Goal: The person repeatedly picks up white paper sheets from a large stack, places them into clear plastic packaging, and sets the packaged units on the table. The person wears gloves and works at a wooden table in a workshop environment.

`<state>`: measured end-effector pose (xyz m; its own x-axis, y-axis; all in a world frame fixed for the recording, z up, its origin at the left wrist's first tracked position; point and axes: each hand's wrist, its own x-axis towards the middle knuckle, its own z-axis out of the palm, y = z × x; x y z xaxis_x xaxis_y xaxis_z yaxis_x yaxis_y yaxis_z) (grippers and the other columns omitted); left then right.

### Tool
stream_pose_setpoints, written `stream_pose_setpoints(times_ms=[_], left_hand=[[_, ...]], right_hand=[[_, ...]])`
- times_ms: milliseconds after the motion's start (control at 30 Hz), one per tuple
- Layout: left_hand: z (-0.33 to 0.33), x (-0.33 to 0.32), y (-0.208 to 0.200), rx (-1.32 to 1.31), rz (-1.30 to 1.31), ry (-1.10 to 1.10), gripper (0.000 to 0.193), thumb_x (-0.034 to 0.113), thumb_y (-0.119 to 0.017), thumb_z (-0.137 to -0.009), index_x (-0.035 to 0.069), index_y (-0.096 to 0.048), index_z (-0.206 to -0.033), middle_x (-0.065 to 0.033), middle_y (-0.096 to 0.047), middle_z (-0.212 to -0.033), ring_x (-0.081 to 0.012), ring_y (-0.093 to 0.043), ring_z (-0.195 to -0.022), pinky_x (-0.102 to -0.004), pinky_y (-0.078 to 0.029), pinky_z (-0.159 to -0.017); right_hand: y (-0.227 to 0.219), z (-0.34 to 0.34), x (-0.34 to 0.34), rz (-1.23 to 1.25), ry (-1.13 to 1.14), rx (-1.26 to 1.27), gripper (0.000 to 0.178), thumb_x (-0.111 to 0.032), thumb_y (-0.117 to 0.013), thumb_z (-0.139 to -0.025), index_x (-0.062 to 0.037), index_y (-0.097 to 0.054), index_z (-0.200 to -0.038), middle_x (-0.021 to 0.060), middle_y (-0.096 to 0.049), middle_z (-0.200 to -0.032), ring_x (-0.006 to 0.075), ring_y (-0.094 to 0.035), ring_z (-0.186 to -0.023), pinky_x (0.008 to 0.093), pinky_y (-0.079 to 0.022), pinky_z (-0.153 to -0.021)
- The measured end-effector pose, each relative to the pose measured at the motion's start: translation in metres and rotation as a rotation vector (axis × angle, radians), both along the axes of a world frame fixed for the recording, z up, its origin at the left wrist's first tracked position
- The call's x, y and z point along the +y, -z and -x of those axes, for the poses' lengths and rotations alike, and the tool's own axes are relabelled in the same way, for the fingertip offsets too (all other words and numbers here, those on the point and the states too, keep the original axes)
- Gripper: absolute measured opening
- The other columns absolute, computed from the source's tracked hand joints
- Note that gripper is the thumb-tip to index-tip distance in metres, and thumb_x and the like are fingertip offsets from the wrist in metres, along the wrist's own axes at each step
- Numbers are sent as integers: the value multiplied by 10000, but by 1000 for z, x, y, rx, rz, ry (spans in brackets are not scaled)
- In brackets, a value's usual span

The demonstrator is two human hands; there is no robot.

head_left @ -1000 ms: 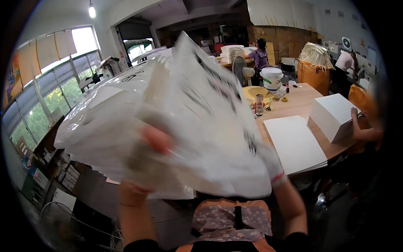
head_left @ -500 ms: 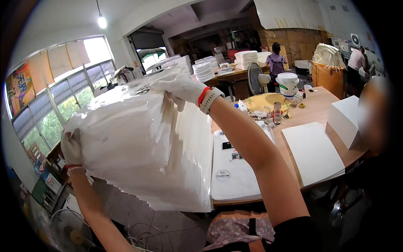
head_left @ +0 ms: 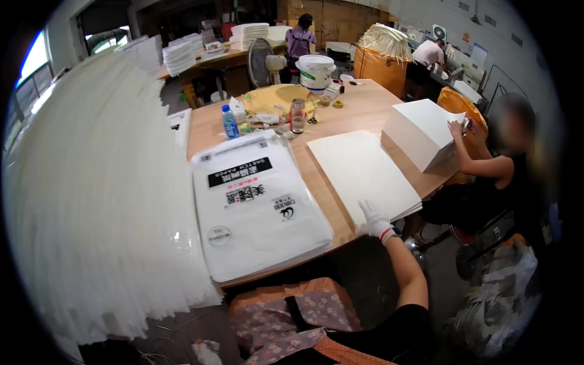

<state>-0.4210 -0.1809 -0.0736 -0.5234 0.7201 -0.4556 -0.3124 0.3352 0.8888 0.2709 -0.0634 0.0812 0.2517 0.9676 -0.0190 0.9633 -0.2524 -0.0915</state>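
Viewing sheets point(head_left: 365, 176) remotely: flat white stack on table point(head_left: 362, 103), between printed bags point(head_left: 258, 210) and white block point(head_left: 417, 141). Right hand point(head_left: 376, 222), gloved, at sheets' near left corner, fingers slightly spread; whether touching, I can't tell. Left hand outside my view, its state unknown to me. Tall pale pile point(head_left: 103, 194) left of bags. Blue bottle point(head_left: 230, 123), glass point(head_left: 297, 115) beyond bags. Co-worker's hand point(head_left: 455, 128) on block's edge.

Right grip point(head_left: 376, 220) off the tall stack point(head_left: 103, 194); now at white sheets point(head_left: 360, 173)
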Motion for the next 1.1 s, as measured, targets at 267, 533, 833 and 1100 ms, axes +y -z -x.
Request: stream_pose_setpoints(times_ms=[267, 533, 833, 1100], left_hand=[[-96, 30, -62, 601, 75, 869, 120, -22, -481, -865, -15, -486, -985, -93, -555, -830, -164, -578, -681, -298, -508, -588], [-302, 119, -149, 425, -276, 1470, 139, 98, -577, -899, -22, -561, -966, -70, -598, -869, -141, -595, -779, -277, -506, -698], [-455, 182, -182, -431, -8, 1435, 280, 114, -483, -782, -2, -499, -1037, -67, -504, -886, -173, -496, -783, -341, -491, -720], [-411, 98, -193, 917, -425, 1857, 699, 266, -618, -748, -17, -338, -1323, -285, -374, -1308, -345, -423, -1202, -433, -404, -953]], right_hand=[[51, -41, -13, -160, -74, 266, 872, -504, -710, -726, -12, -368, -1359, 222, -536, -1213, 377, -518, -1123, 406, -425, -958], [76, -71, 4, -406, 153, 178, 305, -297, -522, -916, -66, -617, -1092, 131, -660, -929, 357, -631, -795, 417, -510, -689], [-25, 34, -101, -296, -490, 655, 303, -216, -538, -896, -36, -574, -1137, 185, -566, -1130, 246, -595, -952, 338, -534, -691], [63, 67, -148, -434, 415, 2214, 580, -448, -580, -884, 45, -542, -1187, 156, -602, -1099, 251, -559, -1028, 412, -453, -885]])
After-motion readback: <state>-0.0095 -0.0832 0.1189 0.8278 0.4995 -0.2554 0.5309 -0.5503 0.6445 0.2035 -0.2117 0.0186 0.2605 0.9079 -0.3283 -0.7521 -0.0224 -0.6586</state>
